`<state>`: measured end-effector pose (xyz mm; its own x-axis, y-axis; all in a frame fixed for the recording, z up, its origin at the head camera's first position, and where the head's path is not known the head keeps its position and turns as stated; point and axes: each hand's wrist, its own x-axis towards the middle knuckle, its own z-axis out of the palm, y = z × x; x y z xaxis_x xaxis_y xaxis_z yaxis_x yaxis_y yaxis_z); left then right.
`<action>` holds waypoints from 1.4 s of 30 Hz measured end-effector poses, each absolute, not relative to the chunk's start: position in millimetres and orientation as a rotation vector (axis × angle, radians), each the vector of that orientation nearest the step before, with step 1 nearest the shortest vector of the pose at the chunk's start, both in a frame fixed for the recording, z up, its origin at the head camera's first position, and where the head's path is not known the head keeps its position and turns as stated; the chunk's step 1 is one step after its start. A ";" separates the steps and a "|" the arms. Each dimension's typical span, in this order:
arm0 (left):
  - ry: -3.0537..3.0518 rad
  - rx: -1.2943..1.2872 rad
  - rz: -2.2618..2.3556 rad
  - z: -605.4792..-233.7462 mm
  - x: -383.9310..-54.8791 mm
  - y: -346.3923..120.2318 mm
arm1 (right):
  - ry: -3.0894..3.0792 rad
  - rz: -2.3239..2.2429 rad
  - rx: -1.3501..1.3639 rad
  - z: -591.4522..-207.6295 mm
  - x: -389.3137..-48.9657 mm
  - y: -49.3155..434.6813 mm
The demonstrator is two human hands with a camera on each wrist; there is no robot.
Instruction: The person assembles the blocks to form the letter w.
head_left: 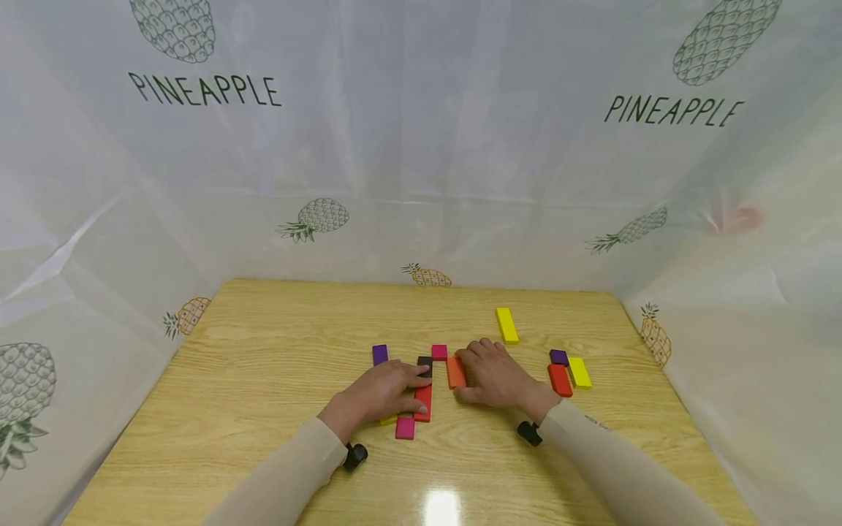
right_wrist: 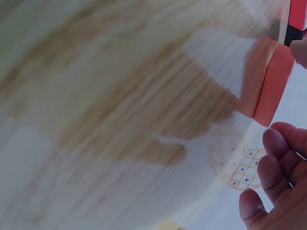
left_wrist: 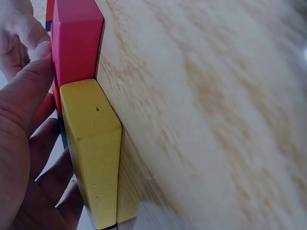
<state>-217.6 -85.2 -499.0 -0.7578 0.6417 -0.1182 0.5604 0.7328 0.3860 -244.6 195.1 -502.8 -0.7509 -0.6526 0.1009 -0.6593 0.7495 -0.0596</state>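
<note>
In the head view, my left hand [head_left: 381, 391] lies over a group of flat blocks. Its fingers touch the black block [head_left: 425, 362], and its thumb rests on the red block [head_left: 424, 398] below. A yellow block [left_wrist: 93, 153] and a pink block [left_wrist: 76, 43] sit end to end beside that hand in the left wrist view. My right hand [head_left: 496, 376] pinches the orange block [head_left: 455, 372], fingers near its far end and thumb near its close end. The orange block [right_wrist: 276, 86] also shows in the right wrist view, just above the fingertips [right_wrist: 273, 141].
A purple block [head_left: 379, 355] lies beyond my left hand, and a pink block [head_left: 439, 352] lies beyond the orange one. Farther right are a yellow block [head_left: 507, 325] and a small red, purple and yellow cluster [head_left: 560, 380]. Pineapple-printed sheeting [head_left: 421, 146] surrounds the wooden table [head_left: 263, 358].
</note>
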 end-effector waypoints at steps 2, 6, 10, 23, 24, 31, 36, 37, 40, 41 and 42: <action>2.693 0.951 0.486 -500.1 -218.1 -85.5 | -2.873 0.163 1.070 -501.6 -242.9 196.5; 2.698 0.949 0.488 -501.4 -218.0 -86.2 | -2.867 0.212 1.023 -500.0 -238.1 203.8; 2.695 0.950 0.493 -500.6 -216.7 -86.2 | -2.847 0.228 0.951 -500.8 -232.2 219.1; 2.699 0.959 0.480 -499.1 -214.2 -86.5 | -2.792 0.121 0.824 -497.6 -212.5 296.1; 2.698 0.961 0.482 -499.2 -214.2 -86.8 | -2.799 0.123 0.811 -496.1 -211.2 301.6; 2.700 0.978 0.486 -498.9 -214.6 -87.4 | -2.846 0.083 0.713 -487.8 -209.4 337.5; 2.691 0.983 0.490 -497.0 -214.7 -86.2 | -2.887 0.045 0.702 -488.8 -208.6 356.1; 2.689 0.982 0.490 -496.6 -214.6 -85.9 | -2.893 0.042 0.703 -489.5 -208.6 358.9; 2.684 0.976 0.493 -496.1 -214.8 -85.2 | -2.908 0.040 0.713 -490.8 -208.4 364.6; 2.684 0.974 0.494 -496.1 -214.9 -85.0 | -2.910 0.036 0.717 -491.4 -208.4 366.0; 2.684 0.973 0.491 -496.3 -215.0 -84.8 | -2.909 0.030 0.721 -492.0 -208.3 367.1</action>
<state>-215.0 -84.8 -496.3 -0.7477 0.6545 -0.1121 0.5723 0.7208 0.3910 -208.3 367.1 -492.0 -0.8746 -0.4628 0.1445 -0.4657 0.8848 0.0149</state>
